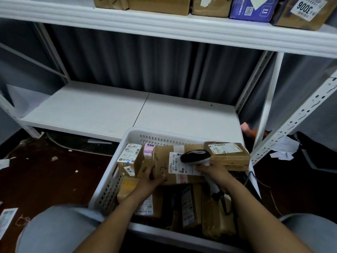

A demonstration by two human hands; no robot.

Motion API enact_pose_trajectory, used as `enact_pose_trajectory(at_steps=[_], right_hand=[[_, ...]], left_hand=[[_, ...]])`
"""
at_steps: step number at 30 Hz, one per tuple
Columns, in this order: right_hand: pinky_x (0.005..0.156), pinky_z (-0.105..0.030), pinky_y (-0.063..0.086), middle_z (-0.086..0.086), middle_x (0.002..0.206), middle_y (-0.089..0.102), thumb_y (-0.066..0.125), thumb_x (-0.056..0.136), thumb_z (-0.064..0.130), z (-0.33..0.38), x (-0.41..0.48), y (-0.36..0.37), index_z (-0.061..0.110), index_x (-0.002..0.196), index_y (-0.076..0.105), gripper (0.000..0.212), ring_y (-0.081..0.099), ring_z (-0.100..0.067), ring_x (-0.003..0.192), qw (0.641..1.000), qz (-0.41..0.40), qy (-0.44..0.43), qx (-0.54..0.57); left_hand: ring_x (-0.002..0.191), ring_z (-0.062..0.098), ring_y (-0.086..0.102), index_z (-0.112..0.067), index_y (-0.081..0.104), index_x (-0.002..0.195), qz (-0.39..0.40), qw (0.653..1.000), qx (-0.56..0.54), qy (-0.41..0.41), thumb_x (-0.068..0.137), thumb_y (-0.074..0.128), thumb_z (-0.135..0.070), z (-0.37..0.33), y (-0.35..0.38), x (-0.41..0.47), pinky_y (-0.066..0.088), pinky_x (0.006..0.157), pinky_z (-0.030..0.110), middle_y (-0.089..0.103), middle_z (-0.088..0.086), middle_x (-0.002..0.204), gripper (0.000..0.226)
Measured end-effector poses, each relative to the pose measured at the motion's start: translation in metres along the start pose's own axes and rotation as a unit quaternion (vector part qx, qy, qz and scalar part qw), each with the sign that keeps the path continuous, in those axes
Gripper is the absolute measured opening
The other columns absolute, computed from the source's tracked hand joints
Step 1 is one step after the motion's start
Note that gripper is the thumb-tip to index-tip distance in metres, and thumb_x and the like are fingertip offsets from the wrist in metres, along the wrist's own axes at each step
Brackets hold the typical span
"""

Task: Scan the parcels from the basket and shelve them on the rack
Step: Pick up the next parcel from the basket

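A white slotted basket [109, 189] stands on the floor before me, full of several cardboard parcels. My left hand [152, 178] grips the near left edge of a brown parcel [164, 157] lying on top, whose white label [179, 164] faces up. My right hand [212, 170] holds a black and white barcode scanner [196, 155] with its head right over that label. A flat parcel [228, 155] lies to the right, a small upright box [129, 158] to the left.
The white rack's low shelf [102, 110] sits just behind the basket. The upper shelf [182, 28] carries several boxes, one blue [253, 8]. A perforated rack post [295, 119] stands at right. Paper scraps litter the dark floor [45, 172]. My knees frame the basket.
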State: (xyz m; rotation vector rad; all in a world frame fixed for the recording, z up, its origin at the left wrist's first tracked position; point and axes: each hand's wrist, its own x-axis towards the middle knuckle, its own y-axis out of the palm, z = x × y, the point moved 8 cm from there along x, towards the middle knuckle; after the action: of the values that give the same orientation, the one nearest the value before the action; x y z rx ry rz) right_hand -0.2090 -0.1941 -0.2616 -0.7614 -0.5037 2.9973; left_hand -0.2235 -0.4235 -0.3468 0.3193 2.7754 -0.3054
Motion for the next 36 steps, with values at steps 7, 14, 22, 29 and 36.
enact_pose_trajectory(at_steps=[7, 14, 22, 29, 36], right_hand=[[0.068, -0.027, 0.049, 0.001, 0.091, 0.067, 0.068, 0.089, 0.020, 0.007, -0.018, -0.021, 0.020, 0.093, 0.065, 0.005, 0.062, -0.013, 0.082, 0.999, -0.032, -0.026, 0.014], [0.056, -0.016, 0.046, 0.006, 0.083, 0.068, 0.072, 0.086, 0.019, 0.035, -0.042, -0.023, 0.028, 0.092, 0.063, 0.013, 0.064, -0.004, 0.069, 0.994, -0.037, -0.100, 0.011], [0.049, -0.021, 0.040, 0.012, 0.047, 0.059, 0.068, 0.088, 0.023, 0.059, -0.068, -0.020, 0.024, 0.073, 0.059, 0.017, 0.052, 0.001, 0.044, 0.986, -0.049, -0.150, -0.047], [0.047, -0.027, 0.042, -0.012, 0.062, 0.055, 0.063, 0.091, 0.018, 0.055, -0.074, -0.033, 0.007, 0.078, 0.060, 0.018, 0.050, -0.019, 0.048, 0.973, -0.042, -0.055, 0.222], [0.051, -0.028, 0.042, -0.011, 0.062, 0.057, 0.064, 0.090, 0.022, 0.063, -0.078, -0.039, 0.004, 0.084, 0.063, 0.018, 0.050, -0.020, 0.048, 0.973, -0.039, -0.068, 0.217]], left_hand=[[0.109, 0.016, 0.060, -0.045, 0.047, 0.115, -0.055, 0.993, -0.098, 0.032, 0.078, 0.077, -0.024, -0.034, -0.020, -0.006, 0.052, 0.091, 0.032, 0.054, 0.006, 0.132, 0.052], [0.112, 0.023, 0.059, -0.045, 0.043, 0.136, -0.088, 0.995, -0.008, 0.051, 0.068, 0.078, -0.045, -0.089, -0.061, -0.021, 0.048, 0.099, 0.043, 0.056, -0.001, 0.129, 0.077], [0.092, 0.013, 0.059, -0.027, 0.033, 0.147, -0.144, 0.988, 0.027, 0.058, 0.085, 0.071, -0.019, -0.104, -0.119, -0.030, 0.046, 0.066, 0.017, 0.051, 0.008, 0.129, 0.074], [0.123, 0.032, 0.048, -0.043, 0.016, 0.146, -0.156, 0.986, -0.007, 0.056, 0.069, 0.082, -0.034, -0.092, -0.100, -0.034, 0.049, 0.087, 0.036, 0.034, 0.013, 0.148, 0.102], [0.138, 0.035, 0.028, -0.049, 0.012, 0.146, -0.181, 0.979, 0.031, 0.094, 0.079, 0.078, -0.026, -0.101, -0.080, -0.045, 0.032, 0.107, 0.055, 0.019, 0.009, 0.154, 0.097]])
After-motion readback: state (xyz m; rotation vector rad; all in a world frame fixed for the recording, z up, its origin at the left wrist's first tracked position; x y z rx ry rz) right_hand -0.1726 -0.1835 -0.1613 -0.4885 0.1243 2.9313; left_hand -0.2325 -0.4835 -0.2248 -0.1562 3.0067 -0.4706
